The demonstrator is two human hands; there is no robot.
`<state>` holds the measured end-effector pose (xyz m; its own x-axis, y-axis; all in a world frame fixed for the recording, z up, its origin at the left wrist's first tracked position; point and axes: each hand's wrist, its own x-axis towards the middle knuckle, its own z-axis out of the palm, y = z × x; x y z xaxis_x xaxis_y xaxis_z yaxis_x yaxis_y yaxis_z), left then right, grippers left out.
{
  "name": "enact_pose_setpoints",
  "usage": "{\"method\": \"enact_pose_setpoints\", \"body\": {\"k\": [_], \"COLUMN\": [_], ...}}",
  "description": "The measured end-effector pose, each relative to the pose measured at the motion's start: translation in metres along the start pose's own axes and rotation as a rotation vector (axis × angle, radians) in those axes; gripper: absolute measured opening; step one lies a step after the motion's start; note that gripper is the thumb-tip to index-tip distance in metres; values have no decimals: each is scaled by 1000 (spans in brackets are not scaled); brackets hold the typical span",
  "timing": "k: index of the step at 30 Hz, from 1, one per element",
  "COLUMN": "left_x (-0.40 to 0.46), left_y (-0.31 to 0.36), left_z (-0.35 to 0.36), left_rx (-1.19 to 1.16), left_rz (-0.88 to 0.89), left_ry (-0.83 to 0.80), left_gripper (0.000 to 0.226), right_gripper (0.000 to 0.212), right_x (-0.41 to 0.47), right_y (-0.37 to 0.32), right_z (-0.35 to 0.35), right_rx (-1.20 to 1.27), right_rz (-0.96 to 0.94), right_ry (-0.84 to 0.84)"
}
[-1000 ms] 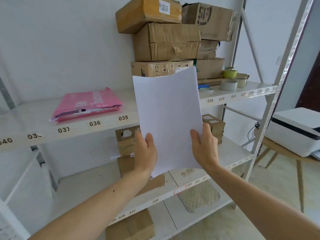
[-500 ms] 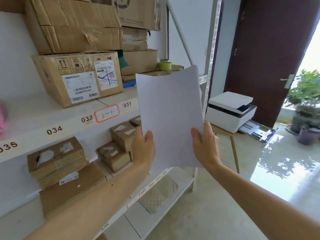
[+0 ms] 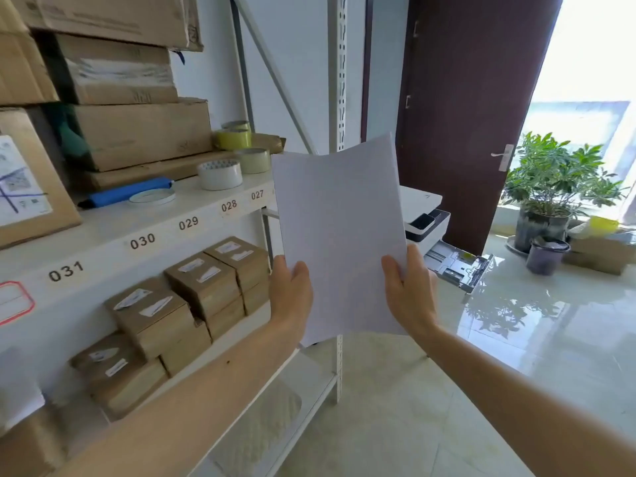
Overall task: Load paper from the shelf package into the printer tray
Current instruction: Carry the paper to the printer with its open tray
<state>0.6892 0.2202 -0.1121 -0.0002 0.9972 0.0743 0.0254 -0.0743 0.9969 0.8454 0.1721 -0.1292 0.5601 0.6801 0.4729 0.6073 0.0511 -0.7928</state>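
I hold a thin stack of white paper [image 3: 339, 235] upright in front of me, its top edge slightly bowed. My left hand [image 3: 289, 294] grips its lower left edge and my right hand [image 3: 409, 294] grips its lower right edge. Behind the paper stands a white printer [image 3: 425, 215], mostly hidden by the sheets. Its paper tray [image 3: 459, 266] is pulled out toward the right, open and grey inside. The shelf package of paper is out of view.
A white metal shelf unit [image 3: 144, 228] fills the left, carrying cardboard boxes [image 3: 137, 132], tape rolls [image 3: 220, 173] and small brown boxes [image 3: 203, 280]. A shelf post [image 3: 340, 80] rises ahead. A dark door [image 3: 471, 115] and potted plants [image 3: 550, 187] stand beyond on a glossy tiled floor.
My view has swung right along the shelf, from the pink package past the boxes to the shelf end. The printer and its open tray are now closer. Both hands keep the paper.
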Motion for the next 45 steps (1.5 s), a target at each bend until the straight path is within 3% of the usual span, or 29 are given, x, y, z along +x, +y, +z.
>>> {"method": "enact_pose_setpoints", "body": {"k": [2,18,22,29,38,41,45], "left_x": [19,169,197,228,282,319,376], "left_y": [-2,-20,-31,-44,-52,-64,-80], "left_z": [23,220,282,394,499,532,573], "left_rx": [14,30,34,-16,180,152,67], "left_rz": [7,16,10,-46,-69,-123,-157], "left_ry": [-14,-197,-216,-154,-70,-69,-91], "left_gripper": [10,5,13,14,17,10,19], "right_gripper": [13,10,12,9,6,9,11], "right_x": [23,199,241,322,427,469,529], "right_y": [16,143,190,264,351,375,406], "right_z": [0,-11,-25,-60,-63,-56,-44], "right_rx": [-1,-107,-128,-139,-125,-128,-124], "right_rz": [13,88,115,114,109,91,105], "right_ry": [10,181,185,129,51,22,-13]}}
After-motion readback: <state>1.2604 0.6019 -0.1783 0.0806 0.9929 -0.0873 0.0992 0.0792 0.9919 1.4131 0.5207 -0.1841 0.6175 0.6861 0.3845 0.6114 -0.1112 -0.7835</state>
